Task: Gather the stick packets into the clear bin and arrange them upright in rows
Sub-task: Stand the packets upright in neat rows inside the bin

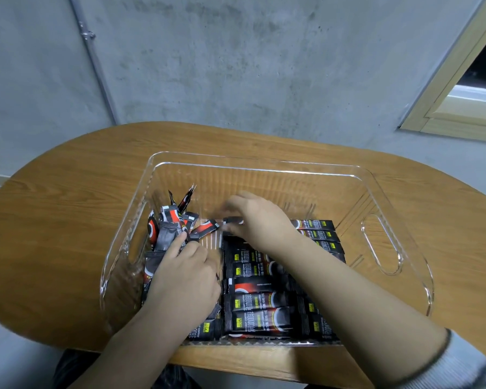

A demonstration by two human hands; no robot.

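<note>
Both hands are down inside the clear bin (pixel 382 242), which sits on an oval wooden table (pixel 68 220) against a grey concrete wall (pixel 236 66). The stick packets are all in the bin as far as I can see, split in two lots: a neat stack of packets (pixel 258 304) lying flat side by side along the right half, labels facing up, and a messy loose bunch (pixel 169 223) crammed against the left wall, some poking up on end, some leaning. The right hand (pixel 261 217) reaches across to the far end of the neat stack and its fingertips pinch the end of a single packet (pixel 233 221) there, though the fingers are motion-blurred so the exact grip is hard to make out. The forearm covers a good chunk of the stack, so no clue how many packets are under it. The left hand (pixel 185 273) is palm-down on the loose bunch with fingers curled over the packets; whether it's actually gripping one or just pressing on them, I can't tell, since the back of the hand hides the fingertips. One red and black packet (pixel 205 228) lies flat on the bin floor between the two hands. Bin walls are see-through and full of glare, so the near rim is tough to trace. A wood-framed window (pixel 460 94) is cut off at the right edge.
</note>
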